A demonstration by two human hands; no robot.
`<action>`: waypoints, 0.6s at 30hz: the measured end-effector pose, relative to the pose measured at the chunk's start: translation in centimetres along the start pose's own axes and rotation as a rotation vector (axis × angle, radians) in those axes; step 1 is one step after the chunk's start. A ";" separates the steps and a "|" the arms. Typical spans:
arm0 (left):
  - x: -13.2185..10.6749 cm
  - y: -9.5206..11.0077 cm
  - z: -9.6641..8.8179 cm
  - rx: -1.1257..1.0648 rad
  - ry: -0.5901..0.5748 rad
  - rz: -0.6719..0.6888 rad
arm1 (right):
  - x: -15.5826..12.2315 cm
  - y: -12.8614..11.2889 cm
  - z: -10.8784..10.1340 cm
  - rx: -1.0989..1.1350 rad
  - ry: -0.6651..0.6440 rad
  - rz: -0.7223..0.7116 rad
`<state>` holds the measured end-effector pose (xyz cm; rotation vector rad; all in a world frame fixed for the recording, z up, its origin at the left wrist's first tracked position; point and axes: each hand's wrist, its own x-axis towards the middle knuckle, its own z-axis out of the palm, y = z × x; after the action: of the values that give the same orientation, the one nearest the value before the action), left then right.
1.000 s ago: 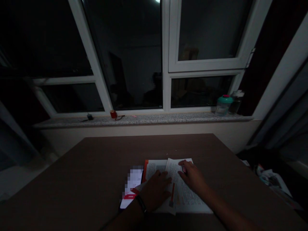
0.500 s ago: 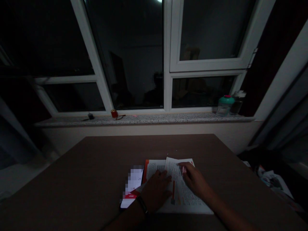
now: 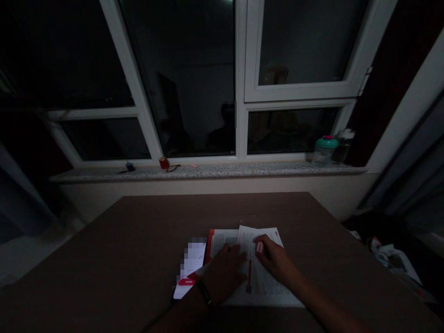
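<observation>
An open book point(image 3: 274, 291) with printed pages and red-orange edging lies on the table near me. My left hand point(image 3: 227, 268), a dark band on its wrist, rests flat across the left part of the pages with fingers stretched out. Between the fingers of my right hand point(image 3: 274, 256) is a small pink block with dark lettering, which looks like an eraser point(image 3: 260, 248), held over the upper right page. Left of the book a phone point(image 3: 194, 259) lies with its screen lit, its lower part overlapped by a red-edged page corner.
The brown table point(image 3: 138, 245) reaches to the wall below a granite windowsill point(image 3: 225, 171). On the sill stand a teal-lidded bottle point(image 3: 325, 150), a clear bottle point(image 3: 343, 145), a small red container point(image 3: 164, 163) and a small dark bottle point(image 3: 129, 166). Tiny white bits lie beyond the book.
My right hand has shifted slightly left on the page and turned, so the eraser's lettered face shows more. The left hand stays in place.
</observation>
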<state>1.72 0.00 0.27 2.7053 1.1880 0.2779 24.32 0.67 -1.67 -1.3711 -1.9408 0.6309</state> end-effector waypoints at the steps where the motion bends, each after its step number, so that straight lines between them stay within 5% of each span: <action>1: 0.0 0.0 -0.1 -0.002 -0.001 0.000 | 0.0 -0.1 0.0 -0.002 -0.017 -0.003; 9: 0.1 0.1 0.0 0.004 -0.007 -0.014 | -1.1 -0.8 0.2 0.008 -0.195 -0.045; 18: 0.1 0.3 -0.7 0.007 -0.005 0.015 | 0.1 0.4 0.4 -0.041 -0.041 0.008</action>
<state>1.85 -0.06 1.03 2.7206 1.1693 0.2687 24.26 0.84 -2.17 -1.4020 -1.9923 0.6308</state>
